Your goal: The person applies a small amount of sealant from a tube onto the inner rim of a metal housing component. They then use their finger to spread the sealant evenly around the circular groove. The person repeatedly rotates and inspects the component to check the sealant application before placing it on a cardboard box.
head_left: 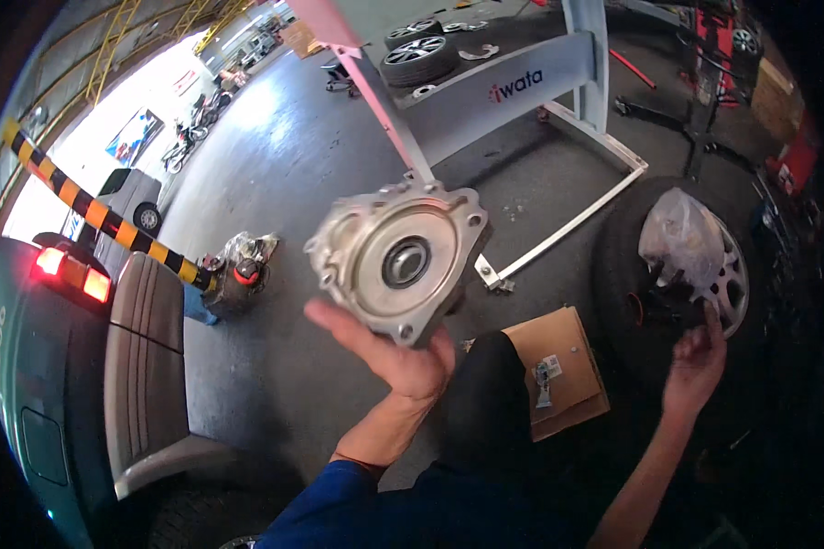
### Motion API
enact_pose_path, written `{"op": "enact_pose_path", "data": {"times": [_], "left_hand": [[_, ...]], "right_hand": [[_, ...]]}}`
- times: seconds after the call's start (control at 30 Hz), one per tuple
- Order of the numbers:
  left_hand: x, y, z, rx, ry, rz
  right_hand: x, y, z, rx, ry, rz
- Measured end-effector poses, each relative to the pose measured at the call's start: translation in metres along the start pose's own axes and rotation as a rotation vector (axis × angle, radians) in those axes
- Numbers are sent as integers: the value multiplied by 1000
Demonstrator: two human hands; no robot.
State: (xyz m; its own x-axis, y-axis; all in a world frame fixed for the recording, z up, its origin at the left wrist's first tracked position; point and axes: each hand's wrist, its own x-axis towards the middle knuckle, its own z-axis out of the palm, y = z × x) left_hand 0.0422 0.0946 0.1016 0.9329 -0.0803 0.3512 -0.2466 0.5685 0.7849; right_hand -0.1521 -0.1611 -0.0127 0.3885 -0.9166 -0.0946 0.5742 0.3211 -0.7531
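My left hand (pixel 403 366) is closed around the lower edge of a cast metal housing (pixel 375 291), raised at the middle of the view. Its round recessed face is turned toward me, with a dark ringed bore at the centre and bolt holes in the flange corners. Lower right, my right hand (pixel 693 361) has its index finger stretched out and the other fingers partly bent, with nothing seen in it. That fingertip is at the edge of a clear plastic bag (pixel 682 236) and some dark parts (pixel 664 306) lying on a wheel (pixel 734 274). Whether it touches them I cannot tell.
Flattened cardboard (pixel 568 403) with a small packet (pixel 547 380) lies by my knee. A grey metal stand (pixel 513 91) rises ahead. At left are a green vehicle (pixel 41 366) and a yellow-black striped pole (pixel 101 218). More wheels (pixel 418 59) lie at the back.
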Motion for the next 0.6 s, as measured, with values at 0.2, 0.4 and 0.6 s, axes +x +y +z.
{"op": "enact_pose_path", "data": {"times": [0.2,0.4,0.6], "left_hand": [[0,9,21,-71,-79,-241],[-6,3,14,-40,3,-253],[-12,15,18,-88,-110,-321]], "right_hand": [[154,51,-206,-1635,774,186],[127,85,-199,-1929,505,342],[112,91,-200,-2087,462,511]]}}
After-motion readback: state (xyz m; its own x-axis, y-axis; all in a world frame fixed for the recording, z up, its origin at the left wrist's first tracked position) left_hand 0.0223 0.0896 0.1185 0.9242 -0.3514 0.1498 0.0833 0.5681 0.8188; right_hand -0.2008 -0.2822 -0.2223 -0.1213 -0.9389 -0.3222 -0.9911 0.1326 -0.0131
